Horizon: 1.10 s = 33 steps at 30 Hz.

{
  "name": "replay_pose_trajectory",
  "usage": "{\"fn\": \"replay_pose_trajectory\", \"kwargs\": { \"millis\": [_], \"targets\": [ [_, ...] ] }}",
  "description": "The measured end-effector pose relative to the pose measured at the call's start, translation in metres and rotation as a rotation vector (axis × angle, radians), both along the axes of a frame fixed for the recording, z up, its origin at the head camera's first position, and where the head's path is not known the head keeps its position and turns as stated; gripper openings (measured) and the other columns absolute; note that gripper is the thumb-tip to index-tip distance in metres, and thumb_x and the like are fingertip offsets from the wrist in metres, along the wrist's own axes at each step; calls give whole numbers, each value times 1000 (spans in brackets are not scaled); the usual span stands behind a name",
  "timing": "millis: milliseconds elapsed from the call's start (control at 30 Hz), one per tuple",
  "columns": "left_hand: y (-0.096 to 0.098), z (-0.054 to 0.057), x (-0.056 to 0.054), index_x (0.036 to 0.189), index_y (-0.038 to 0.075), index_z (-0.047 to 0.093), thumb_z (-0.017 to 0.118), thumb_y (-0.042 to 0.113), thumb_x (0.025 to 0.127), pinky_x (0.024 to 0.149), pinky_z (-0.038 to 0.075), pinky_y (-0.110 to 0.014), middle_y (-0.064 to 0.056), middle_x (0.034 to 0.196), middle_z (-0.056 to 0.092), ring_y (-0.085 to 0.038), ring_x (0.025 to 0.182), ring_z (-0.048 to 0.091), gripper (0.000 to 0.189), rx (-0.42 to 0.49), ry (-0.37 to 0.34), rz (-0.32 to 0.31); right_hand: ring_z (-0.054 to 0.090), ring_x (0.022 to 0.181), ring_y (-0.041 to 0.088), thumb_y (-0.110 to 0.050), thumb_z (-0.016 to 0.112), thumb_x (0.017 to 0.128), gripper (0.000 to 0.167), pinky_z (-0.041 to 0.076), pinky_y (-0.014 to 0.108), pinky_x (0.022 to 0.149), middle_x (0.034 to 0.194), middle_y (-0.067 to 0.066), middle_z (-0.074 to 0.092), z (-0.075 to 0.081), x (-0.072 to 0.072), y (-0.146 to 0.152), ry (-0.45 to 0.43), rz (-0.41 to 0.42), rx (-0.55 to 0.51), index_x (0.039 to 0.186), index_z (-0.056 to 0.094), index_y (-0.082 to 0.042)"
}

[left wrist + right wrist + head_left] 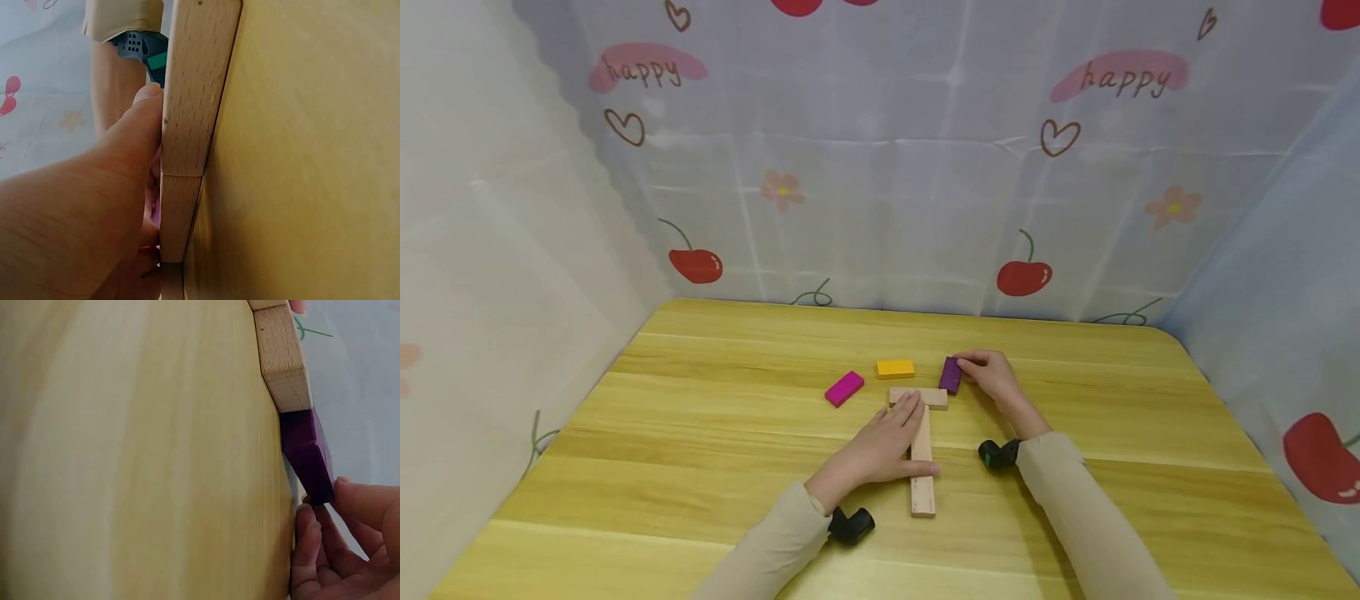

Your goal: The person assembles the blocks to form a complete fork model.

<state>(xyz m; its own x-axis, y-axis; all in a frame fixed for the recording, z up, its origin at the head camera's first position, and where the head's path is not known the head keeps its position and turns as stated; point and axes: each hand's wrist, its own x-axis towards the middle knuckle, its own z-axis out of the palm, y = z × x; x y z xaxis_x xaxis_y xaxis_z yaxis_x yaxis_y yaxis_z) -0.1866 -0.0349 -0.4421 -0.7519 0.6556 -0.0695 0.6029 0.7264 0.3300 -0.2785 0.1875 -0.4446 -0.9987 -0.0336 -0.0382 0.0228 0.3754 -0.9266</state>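
Plain wooden blocks form a T on the table, with a crosswise block [936, 400] at the far end and a stem [922, 497] pointing towards me. My left hand [877, 447] lies over them, its fingers extended to the crosswise block and its thumb across the stem. In the left wrist view, two stem blocks [197, 94] meet end to end. My right hand [996, 377] pinches a purple block [951, 376] between thumb and fingers. One end of this block touches or nearly touches the crosswise block's right end, as the right wrist view shows.
To the left of the T's top lies a magenta block [845, 389]. A yellow block [895, 369] lies just beyond the crosswise block. The wood-patterned table [685, 433] ends at a printed curtain [880, 225] behind, with more curtain on both sides.
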Motion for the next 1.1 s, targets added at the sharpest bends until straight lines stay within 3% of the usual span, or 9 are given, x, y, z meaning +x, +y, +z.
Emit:
{"fn": "replay_pose_trajectory", "kwargs": {
  "millis": [167, 400, 600, 767, 900, 1100],
  "targets": [
    [1, 1, -2, 149, 1, 11, 46, 66, 85, 109, 13, -46, -12, 154, 3, -19, 140, -1, 98, 7, -4, -4, 51, 111, 35, -7, 57, 94, 25, 40, 43, 94, 115, 21, 60, 0, -2, -3, 25, 10, 144, 114, 64, 5],
    [2, -2, 0, 149, 1, 12, 46, 66, 86, 108, 14, -46, -12, 155, 3, -20, 140, -1, 97, -4, 3, -2, 54, 105, 34, -7, 59, 93, 28, 43, 43, 89, 113, 22, 61, -3, 2, -4, 54, 17, 178, 117, 62, 6],
    [2, -9, 6, 149, 1, 12, 46, 66, 85, 108, 16, -47, -12, 154, 3, -19, 140, 0, 98, -12, -18, -2, 55, 102, 35, -9, 56, 95, 39, 48, 36, 79, 115, 25, 56, -10, 20, 6, -1, 0, 88, 129, 49, 9],
    [1, -9, 6, 149, 1, 13, 45, 66, 86, 108, 16, -47, -12, 154, 4, -19, 140, 1, 96, -16, 9, 6, 54, 104, 36, -9, 55, 96, 42, 48, 38, 83, 117, 27, 55, -7, 42, 9, 7, 5, 87, 132, 45, 10],
    [1, -6, 6, 149, 1, 13, 41, 62, 90, 108, 16, -48, -11, 154, 4, -20, 140, 1, 90, -36, 29, 5, 52, 108, 39, -10, 55, 95, 46, 46, 43, 87, 120, 28, 53, 2, 61, 6, 38, 89, 104, 134, 42, 10],
    [1, -1, 1, 149, 2, 17, 34, 49, 99, 108, 19, -46, -10, 154, 8, -20, 140, 4, 71, -62, 68, 16, 36, 126, 41, -11, 62, 92, 57, 31, 53, 99, 137, 25, 41, 11, 88, -6, 156, 355, 129, 140, 37, 5]
  ]
}}
